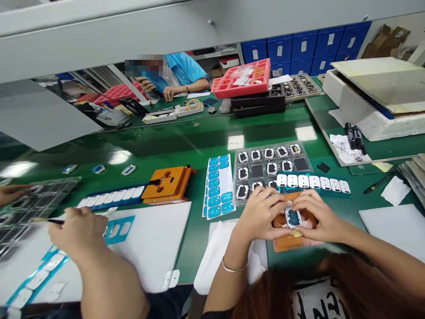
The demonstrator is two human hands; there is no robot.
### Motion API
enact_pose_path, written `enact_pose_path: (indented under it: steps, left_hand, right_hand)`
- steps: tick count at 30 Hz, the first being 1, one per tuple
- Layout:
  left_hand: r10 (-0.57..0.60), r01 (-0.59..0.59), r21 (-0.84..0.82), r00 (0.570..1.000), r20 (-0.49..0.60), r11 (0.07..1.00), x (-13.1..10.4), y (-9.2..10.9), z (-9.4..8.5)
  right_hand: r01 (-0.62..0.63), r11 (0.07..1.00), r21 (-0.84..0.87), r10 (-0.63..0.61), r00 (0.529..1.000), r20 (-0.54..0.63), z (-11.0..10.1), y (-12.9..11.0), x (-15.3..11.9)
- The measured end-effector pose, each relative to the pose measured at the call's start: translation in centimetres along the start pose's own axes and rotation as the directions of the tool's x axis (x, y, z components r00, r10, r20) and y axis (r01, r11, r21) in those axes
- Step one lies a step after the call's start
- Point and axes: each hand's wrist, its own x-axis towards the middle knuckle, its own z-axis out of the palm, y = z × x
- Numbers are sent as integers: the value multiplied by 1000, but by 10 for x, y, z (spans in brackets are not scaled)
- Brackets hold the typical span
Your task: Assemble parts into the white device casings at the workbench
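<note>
My left hand [262,215] and my right hand [320,217] hold a small white frame with a dark teal centre [293,218] between their fingers. It sits over an orange fixture block [282,243], and I cannot tell whether it rests in the block's recess. A small yellowish piece [297,233] shows by my fingertips at its lower edge. Just beyond my hands lies a strip of white rounded pieces on blue film [314,181]. A clear tray [257,171] behind it carries several similar white frames with dark centres.
At left, a co-worker's hand [78,230] grips a thin tool above a white sheet; another hand [13,193] touches a clear tray. Blue stickers [219,186], a second orange fixture [168,184], white cloth [215,252], a marker [378,184] and a foam box [365,106] surround my place. Another person sits opposite.
</note>
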Motion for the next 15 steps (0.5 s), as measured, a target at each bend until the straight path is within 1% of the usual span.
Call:
enact_pose_path:
  steps: [4,10,12,15]
  left_hand:
    - [-3,2,-16,1000,-21,1000,2,1,-1]
    - [-9,9,-20,1000,-1,1000,2,1,0]
    - [-16,16,-23,1000,17,1000,1,0,1]
    - [-56,60,-56,997,57,997,0,0,4]
  right_hand:
    - [-4,1000,3,4,1000,26,-7,0,0]
    - [13,1000,-8,-13,1000,2,-12,3,-1]
    - [47,999,-20,-47,999,-4,-11,5,-2]
    - [107,994,-34,-108,994,-9,-9,9,-4]
